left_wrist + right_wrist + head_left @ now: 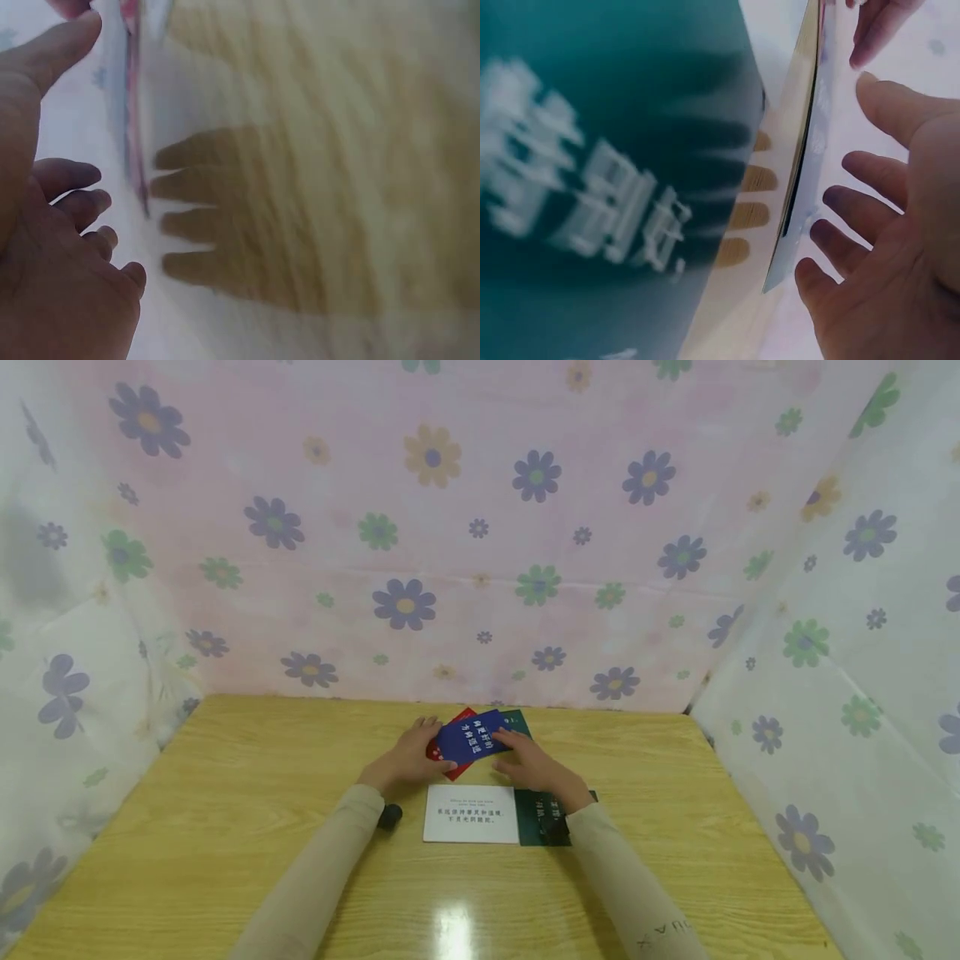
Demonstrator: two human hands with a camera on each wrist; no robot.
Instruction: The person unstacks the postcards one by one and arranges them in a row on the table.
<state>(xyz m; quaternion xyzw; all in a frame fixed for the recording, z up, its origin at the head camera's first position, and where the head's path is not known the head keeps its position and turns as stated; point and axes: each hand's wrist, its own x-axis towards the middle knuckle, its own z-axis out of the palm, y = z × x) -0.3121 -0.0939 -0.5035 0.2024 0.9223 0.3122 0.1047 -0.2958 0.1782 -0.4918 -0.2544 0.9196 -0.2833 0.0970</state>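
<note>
A blue card (467, 740) with white characters lies on top of a red card (465, 771) and a green card (517, 722), overlapping in a loose pile. At the pile's left side is my left hand (411, 757), its thumb by the near edge. My right hand (531, 763) is at the pile's right side, with its fingertips over the blue card's edge in the head view. In the right wrist view the fingers (862, 214) are spread and apart from the pile's edge. Loosely extended fingers (82, 202) show in the left wrist view.
Nearer me lie a white card (471, 815) with printed text and a dark green card (534, 820), side by side. My right forearm partly covers the green one. The wooden table (262, 827) is enclosed by flowered cloth (480, 552) at the back and sides.
</note>
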